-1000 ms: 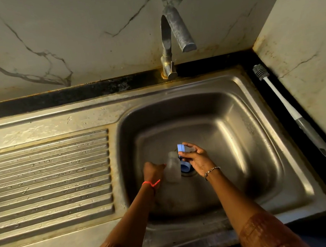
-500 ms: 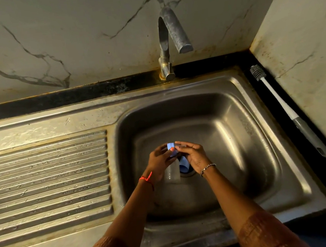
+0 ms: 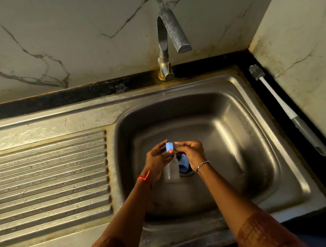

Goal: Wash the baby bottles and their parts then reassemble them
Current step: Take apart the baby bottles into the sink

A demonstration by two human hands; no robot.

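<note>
Head: left hand (image 3: 155, 160) and right hand (image 3: 194, 153) pinch round blue plastic ring (image 3: 169, 146).

Back wall (image 3: 68, 32): pale marble, dark veins, stained low down.
Side wall (image 3: 301, 48): same stone, closing the right corner.
Surface (image 3: 75, 97): black strip behind.
Sink (image 3: 260, 143): steel basin, ribbed drainboard (image 3: 43, 176) to its left.
Tap (image 3: 170, 32): dull curved spout.
Light: dim, warm, yellowish.

No writing, label, brand, number or sign can be read anywhere in view. The clear bottle (image 3: 171, 169) at 6 o'clock of the blue ring (image 3: 169, 146) is too blurred to show any scale marks. The brush (image 3: 276, 99) at 3 o'clock bears no legible marking.
</note>
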